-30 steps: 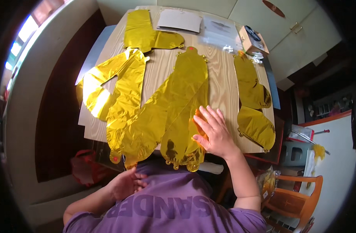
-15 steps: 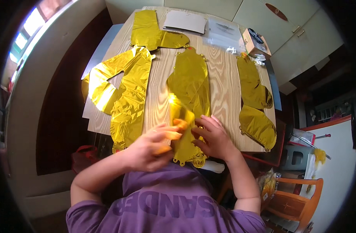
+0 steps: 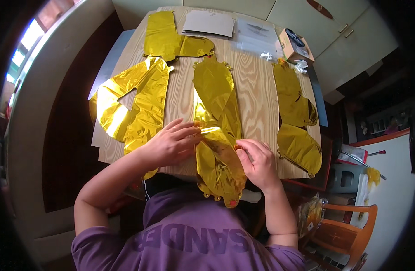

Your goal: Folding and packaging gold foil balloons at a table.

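A flat gold foil balloon (image 3: 216,122) lies down the middle of a light wooden table (image 3: 257,95), its near end hanging over the front edge. My left hand (image 3: 171,144) rests on its left side, fingers pinching a shiny fold of the foil. My right hand (image 3: 259,162) grips the balloon's right edge near the table front. More uninflated gold foil balloons lie around: a large one (image 3: 135,104) at the left, one (image 3: 171,40) at the far left, and one (image 3: 295,117) at the right.
White paper sheets (image 3: 209,22) and a clear plastic sleeve (image 3: 255,36) lie at the table's far end, beside a small cardboard box (image 3: 293,43). A wooden chair (image 3: 347,226) stands at the lower right. White cabinets (image 3: 334,31) line the far side.
My left hand came up from my lap onto the middle balloon. Both hands have folded and gathered the balloon's near part, which now looks narrower.
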A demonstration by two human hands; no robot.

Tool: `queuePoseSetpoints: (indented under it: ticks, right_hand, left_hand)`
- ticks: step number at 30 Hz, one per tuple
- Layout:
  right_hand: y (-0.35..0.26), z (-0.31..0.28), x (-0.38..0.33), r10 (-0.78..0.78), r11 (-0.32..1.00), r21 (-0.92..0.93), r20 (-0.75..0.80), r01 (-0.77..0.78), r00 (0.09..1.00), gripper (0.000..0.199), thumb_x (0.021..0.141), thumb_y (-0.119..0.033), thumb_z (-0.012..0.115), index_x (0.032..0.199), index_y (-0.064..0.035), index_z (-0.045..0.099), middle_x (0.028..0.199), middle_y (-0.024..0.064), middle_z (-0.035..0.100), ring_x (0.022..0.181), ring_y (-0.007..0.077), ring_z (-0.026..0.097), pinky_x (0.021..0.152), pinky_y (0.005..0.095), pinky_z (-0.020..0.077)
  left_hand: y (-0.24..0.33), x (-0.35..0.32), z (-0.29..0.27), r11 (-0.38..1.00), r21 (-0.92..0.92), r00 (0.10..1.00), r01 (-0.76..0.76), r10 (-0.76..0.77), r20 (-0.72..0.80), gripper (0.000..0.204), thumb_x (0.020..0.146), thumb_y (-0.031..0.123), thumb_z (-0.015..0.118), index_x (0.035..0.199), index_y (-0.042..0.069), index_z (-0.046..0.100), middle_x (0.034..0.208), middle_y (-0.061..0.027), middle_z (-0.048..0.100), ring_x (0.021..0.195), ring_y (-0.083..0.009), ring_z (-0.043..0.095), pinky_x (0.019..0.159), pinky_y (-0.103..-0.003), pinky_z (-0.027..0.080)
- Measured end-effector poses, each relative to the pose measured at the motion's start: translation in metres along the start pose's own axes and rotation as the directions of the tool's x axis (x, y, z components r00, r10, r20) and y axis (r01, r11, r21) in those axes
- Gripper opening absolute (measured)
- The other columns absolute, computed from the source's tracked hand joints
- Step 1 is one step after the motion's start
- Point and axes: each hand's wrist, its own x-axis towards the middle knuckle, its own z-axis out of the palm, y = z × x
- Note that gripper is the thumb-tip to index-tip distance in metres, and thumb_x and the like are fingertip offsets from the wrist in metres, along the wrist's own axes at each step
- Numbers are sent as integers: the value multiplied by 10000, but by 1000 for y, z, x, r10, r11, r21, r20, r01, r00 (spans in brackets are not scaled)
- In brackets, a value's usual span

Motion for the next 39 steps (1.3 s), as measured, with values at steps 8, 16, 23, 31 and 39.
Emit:
queuePoseSetpoints:
  ticks: [8, 16, 23, 31, 39]
  right_hand:
    - [3, 4, 27, 357, 892, 164, 318, -421, 879, 322, 899, -50, 638, 1221, -37, 629, 875, 135, 707, 793, 277, 699, 736, 384, 550]
    - [30, 23, 45, 53, 975, -221, 82, -34, 995, 362, 841, 2, 636, 1201, -26, 630, 848, 94, 647, 767, 242, 645, 732, 388, 512]
    - [-29, 29, 26, -278, 911, -281, 123, 303, 953, 379, 839, -151, 690, 1188, -26, 610, 1035, 115, 576, 987, 276, 563, 887, 423, 425]
    - [-42, 54, -11, -355, 901, -167, 243, 400, 903, 393, 830, -176, 722, 1167, 15, 655, 1200, 132, 610, 1064, 278, 564, 977, 423, 428]
    - [-41, 51, 2, -237, 941, -194, 206, 277, 949, 425, 871, -225, 713, 1223, 1, 642, 1218, 142, 609, 984, 274, 574, 865, 412, 461]
  left_hand:
    - [-10, 23, 17, 996, 54, 997, 73, -71, -41, 526, 854, 268, 749, 1328, 89, 608, 1406, -162, 555, 1359, -357, 496, 1137, -554, 367]
    - [-6, 28, 27, 980, -4, 976, 199, -198, -88, 500, 894, 264, 726, 1337, 78, 591, 1389, -148, 570, 1344, -340, 515, 1150, -551, 358]
    - [-9, 26, 26, 985, -53, 983, 165, -169, -77, 507, 887, 266, 737, 1328, 63, 591, 1389, -156, 564, 1357, -349, 498, 1158, -545, 350]
    - [-34, 41, 24, 983, 65, 983, 174, -169, -76, 505, 913, 316, 701, 1332, 55, 596, 1396, -161, 556, 1399, -344, 452, 1186, -555, 297]
    - [-65, 62, 18, 984, 63, 984, 165, -160, -79, 500, 889, 301, 729, 1316, 69, 613, 1386, -156, 558, 1374, -336, 476, 1184, -561, 303]
